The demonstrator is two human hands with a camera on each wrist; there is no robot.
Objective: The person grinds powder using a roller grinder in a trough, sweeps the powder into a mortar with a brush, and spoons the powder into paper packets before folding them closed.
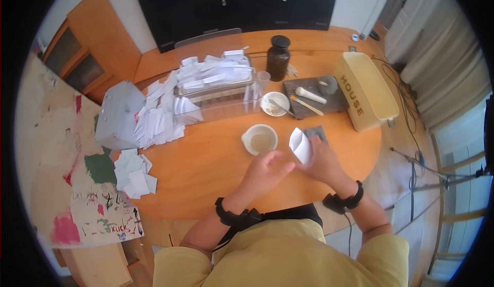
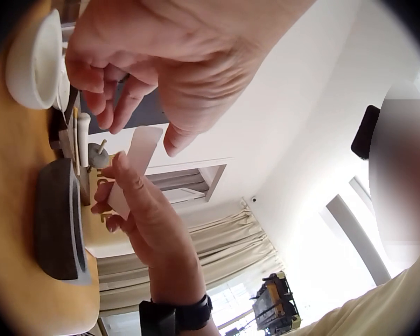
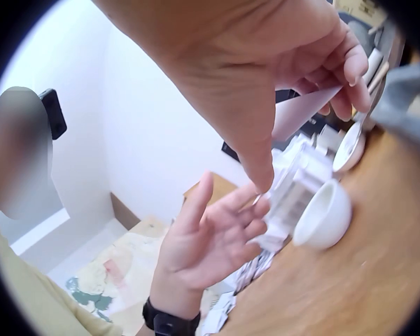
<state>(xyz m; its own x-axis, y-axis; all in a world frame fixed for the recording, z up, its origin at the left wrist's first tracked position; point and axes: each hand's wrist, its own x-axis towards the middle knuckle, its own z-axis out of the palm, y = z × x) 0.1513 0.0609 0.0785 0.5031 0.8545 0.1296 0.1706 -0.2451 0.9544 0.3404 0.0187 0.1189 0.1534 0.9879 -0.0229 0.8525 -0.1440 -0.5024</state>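
My right hand (image 1: 325, 162) grips a small white paper packet (image 1: 299, 145) between thumb and fingers, its top gaping in the head view. The left hand (image 1: 265, 172) is held just beside it with fingers loosely bent and nothing in them; in the right wrist view its palm (image 3: 211, 250) faces up. Beyond the left hand stands a white mortar (image 1: 260, 139) with a pouring lip and a light brown content. A dark grey stone vessel (image 2: 59, 220) sits on the table near the right hand, partly hidden by it in the head view.
Behind are a white bowl (image 1: 267, 105) with a spoon, and a dark board (image 1: 337, 103) bearing a white pestle (image 1: 311, 95), brush (image 1: 307, 105) and small grey mortar (image 1: 328, 85). A yellow bin (image 1: 368, 94) stands right, a brown jar (image 1: 278, 60) behind. Paper packets (image 1: 159, 114) are heaped left.
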